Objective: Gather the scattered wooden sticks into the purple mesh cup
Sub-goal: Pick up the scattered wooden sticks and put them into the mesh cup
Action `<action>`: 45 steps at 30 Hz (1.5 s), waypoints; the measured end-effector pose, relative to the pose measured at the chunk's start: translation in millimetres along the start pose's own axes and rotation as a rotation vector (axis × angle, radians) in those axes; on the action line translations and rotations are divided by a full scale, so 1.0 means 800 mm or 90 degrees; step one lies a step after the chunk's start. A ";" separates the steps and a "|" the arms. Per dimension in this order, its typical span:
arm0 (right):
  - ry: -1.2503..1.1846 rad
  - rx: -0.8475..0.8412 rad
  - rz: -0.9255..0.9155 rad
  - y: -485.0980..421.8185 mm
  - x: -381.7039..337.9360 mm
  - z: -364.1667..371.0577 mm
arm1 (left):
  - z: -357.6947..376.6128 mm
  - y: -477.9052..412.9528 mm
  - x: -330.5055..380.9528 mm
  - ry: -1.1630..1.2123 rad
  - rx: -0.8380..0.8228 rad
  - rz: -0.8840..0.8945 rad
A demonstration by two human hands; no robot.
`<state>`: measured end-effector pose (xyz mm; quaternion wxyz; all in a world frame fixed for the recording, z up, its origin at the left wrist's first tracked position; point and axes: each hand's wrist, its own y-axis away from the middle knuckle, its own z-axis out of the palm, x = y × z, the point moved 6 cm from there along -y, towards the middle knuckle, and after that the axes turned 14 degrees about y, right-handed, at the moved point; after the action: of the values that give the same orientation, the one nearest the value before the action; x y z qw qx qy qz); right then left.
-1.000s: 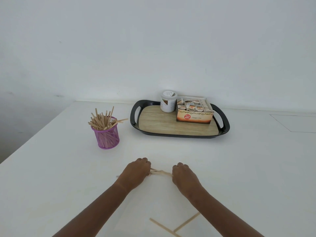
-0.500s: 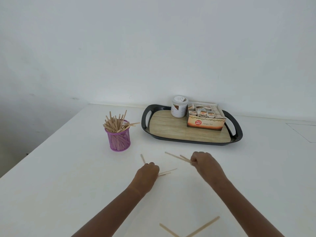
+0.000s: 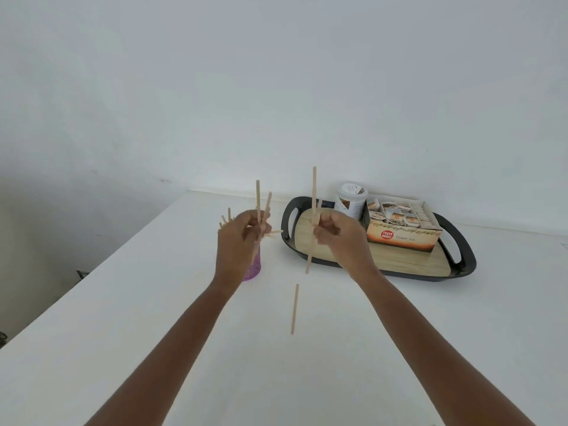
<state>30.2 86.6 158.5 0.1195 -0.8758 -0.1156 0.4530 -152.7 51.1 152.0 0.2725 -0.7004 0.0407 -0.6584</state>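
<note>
The purple mesh cup (image 3: 254, 267) stands on the white table, mostly hidden behind my left hand (image 3: 241, 238); tips of the sticks in it (image 3: 226, 217) show above my knuckles. My left hand grips a few wooden sticks (image 3: 258, 199) upright, right over the cup. My right hand (image 3: 336, 238) is raised beside the tray and pinches two sticks (image 3: 313, 192) that point up. One loose stick (image 3: 295, 309) lies on the table between my forearms.
A black tray (image 3: 461, 265) with a wood-look base sits at the right rear, carrying a white lidded tub (image 3: 351, 200) and an open box of ginger tea sachets (image 3: 402, 226). A white wall is behind. The table's left edge (image 3: 92, 269) runs diagonally.
Both hands lifted off the table with sticks and moved forward. My left hand came over the cup, my right rose beside the tray. The camera view shifted left and up.
</note>
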 end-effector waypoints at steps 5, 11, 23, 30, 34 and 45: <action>-0.096 0.057 -0.044 -0.047 -0.053 0.029 | -0.037 -0.053 0.027 0.140 0.108 0.048; -0.001 0.078 -0.065 -0.072 -0.068 0.080 | -0.028 -0.071 -0.003 0.059 0.109 0.004; 0.203 -0.062 0.016 -0.085 -0.031 0.149 | -0.031 -0.082 -0.055 -0.168 0.028 -0.095; 0.224 -0.110 -0.049 -0.075 -0.029 0.115 | -0.038 -0.081 -0.046 -0.101 0.032 -0.098; 0.245 -0.120 -0.050 -0.049 -0.011 0.106 | -0.052 -0.074 -0.031 -0.143 0.101 0.006; 0.161 -0.029 -0.047 -0.037 -0.008 0.113 | -0.077 -0.045 -0.041 -0.244 0.160 0.085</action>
<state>-50.2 122.2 122.1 0.1299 -0.9237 -0.1416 0.3314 -226.2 75.2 137.4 0.4033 -0.7691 -0.0478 -0.4934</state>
